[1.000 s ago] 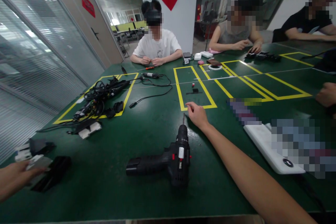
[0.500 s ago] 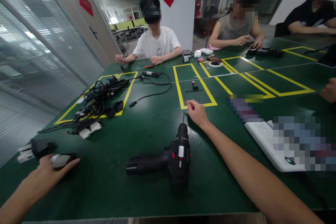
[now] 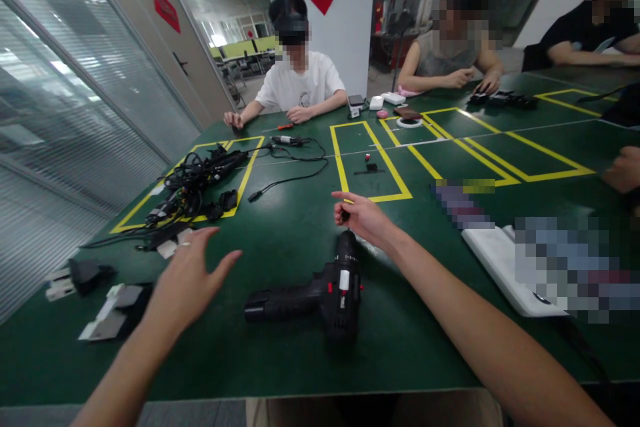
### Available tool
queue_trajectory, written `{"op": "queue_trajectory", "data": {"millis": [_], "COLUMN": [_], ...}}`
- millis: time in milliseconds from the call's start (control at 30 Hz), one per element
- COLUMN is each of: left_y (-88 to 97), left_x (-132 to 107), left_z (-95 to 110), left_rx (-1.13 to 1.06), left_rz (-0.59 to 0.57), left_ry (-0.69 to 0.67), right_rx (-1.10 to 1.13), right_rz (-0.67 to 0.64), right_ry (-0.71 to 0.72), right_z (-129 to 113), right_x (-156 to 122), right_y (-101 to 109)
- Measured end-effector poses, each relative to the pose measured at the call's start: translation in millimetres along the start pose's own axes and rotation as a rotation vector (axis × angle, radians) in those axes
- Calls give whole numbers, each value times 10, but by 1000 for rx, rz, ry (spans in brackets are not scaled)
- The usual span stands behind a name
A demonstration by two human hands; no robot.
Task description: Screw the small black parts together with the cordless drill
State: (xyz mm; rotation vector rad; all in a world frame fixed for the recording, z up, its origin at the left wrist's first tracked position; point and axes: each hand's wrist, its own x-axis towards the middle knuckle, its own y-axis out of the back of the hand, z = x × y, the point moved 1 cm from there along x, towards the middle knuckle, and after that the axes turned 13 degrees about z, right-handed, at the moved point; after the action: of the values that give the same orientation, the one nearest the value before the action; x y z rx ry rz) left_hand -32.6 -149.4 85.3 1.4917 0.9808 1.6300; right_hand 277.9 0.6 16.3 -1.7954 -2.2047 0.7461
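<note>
A black cordless drill (image 3: 345, 280) lies on its side on the green table (image 3: 240, 360), its chuck pointing away from me. My right hand (image 3: 363, 217) is just beyond the chuck, fingers curled and the index finger stretched out to the left. Something small and dark shows between those fingers, too hidden to name; the drill bit is covered by the hand. My left hand (image 3: 193, 273) is in the air left of the drill, thumb and fingers spread, holding nothing. Behind its wrist sits a black-and-white block-shaped piece (image 3: 115, 313); another such piece (image 3: 75, 278) lies farther left.
A heap of black cables (image 3: 200, 180) fills a yellow-taped area at the left. Small dark parts (image 3: 371, 167) lie inside the middle taped rectangle. At the right is a white device (image 3: 500, 267), partly blurred. Other people sit across the table, one in a white shirt (image 3: 303, 83).
My left hand has let go of the block-shaped piece and moved right and away from me, opening. The fingers of my right hand have curled in over the drill's tip.
</note>
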Motion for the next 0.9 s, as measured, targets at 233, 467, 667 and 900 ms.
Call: {"op": "queue_trajectory", "data": {"millis": [233,467,667,900], "left_y": [-530,-815,-768,-391], "left_x": [503,688,691,680], "left_z": [1528,1806,1797,1244], "left_rx": [-462,-479,-541,-392], "left_rz": [-45,-96,-71,43], "left_ry": [-495,-555,-499,-281], "right_rx": [96,108,134,-558], "right_rz": [-177,-45,-116,307], "right_ry": [-137,-106,-137,458], "right_z": [50,109,42,101], "right_x": [-57,94,50,299], "right_y": [-11,38,14,420]}}
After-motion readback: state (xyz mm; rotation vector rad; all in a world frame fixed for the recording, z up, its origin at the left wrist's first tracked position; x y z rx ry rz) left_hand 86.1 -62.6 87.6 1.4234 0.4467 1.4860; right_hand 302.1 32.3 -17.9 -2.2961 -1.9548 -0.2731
